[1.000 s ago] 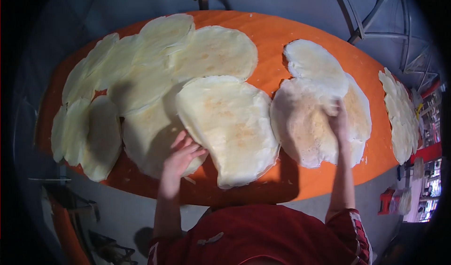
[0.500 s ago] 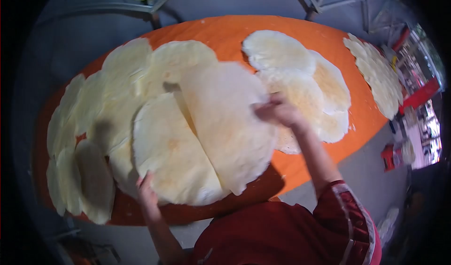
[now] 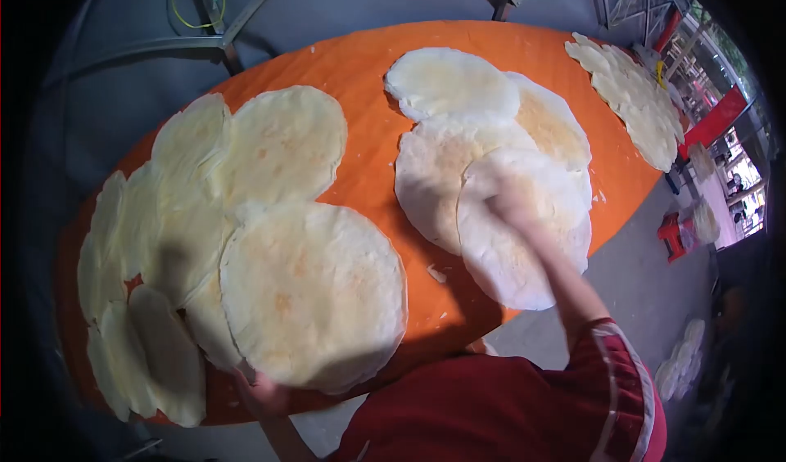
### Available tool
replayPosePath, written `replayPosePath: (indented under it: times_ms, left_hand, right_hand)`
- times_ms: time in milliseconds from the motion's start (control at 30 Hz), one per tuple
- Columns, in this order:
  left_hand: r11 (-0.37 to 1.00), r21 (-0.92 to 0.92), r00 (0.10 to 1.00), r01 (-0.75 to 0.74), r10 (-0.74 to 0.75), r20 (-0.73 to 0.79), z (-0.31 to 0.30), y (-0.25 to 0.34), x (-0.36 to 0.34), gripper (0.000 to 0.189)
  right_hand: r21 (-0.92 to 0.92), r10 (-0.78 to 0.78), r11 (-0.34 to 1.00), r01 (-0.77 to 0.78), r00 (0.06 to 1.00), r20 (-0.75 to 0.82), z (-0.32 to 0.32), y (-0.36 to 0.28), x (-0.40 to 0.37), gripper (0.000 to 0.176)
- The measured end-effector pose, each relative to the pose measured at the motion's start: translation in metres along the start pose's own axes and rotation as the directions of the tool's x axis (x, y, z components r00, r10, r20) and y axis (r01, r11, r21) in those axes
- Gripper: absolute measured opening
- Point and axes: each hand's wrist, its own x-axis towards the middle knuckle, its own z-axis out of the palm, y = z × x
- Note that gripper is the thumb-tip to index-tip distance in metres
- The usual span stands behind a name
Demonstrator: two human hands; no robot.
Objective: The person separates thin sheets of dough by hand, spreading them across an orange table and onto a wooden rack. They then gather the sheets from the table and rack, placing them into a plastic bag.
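A large round flatbread [image 3: 315, 290], pale with light brown spots, lies flat at the front middle of the orange cloth. My left hand [image 3: 264, 392] is at its near left edge; its fingers are blurred and partly hidden. My right hand [image 3: 514, 204], smeared by motion, is over another round flatbread [image 3: 520, 257] on top of the right-hand group. Whether its fingers grip that bread cannot be made out. Beneath and behind this bread lie overlapping flatbreads [image 3: 434, 171], one of them an oval-looking sheet [image 3: 450, 81] at the back.
Many overlapping flatbreads [image 3: 184, 216] cover the left of the orange cloth [image 3: 368, 94]. Another pile [image 3: 626, 94] lies at the far right end. Metal frame bars [image 3: 147, 46] stand behind. A red stool-like object [image 3: 671, 237] is on the floor to the right.
The flatbread my right hand held raised is now down on the right-hand group. My right hand has moved right with it. The left flatbread lies uncovered, with my left hand lower at its edge.
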Motion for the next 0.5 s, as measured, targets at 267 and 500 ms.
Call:
replayPosePath:
  times_ms: [267,500]
  left_hand:
    - [0.968,0.238,0.993,-0.076,0.095,-0.072,0.013,0.005,0.011,0.068]
    - [0.907,0.351,0.964,-0.232,0.262,-0.041,0.021,-0.002,-0.006,0.06]
  right_hand:
    - [-0.521,-0.128,0.534,0.666,0.673,0.729,0.269,0.066,0.014,0.028]
    - [-0.175,-0.477,0.856,0.487,0.874,0.097,0.074,0.005,0.113,0.008]
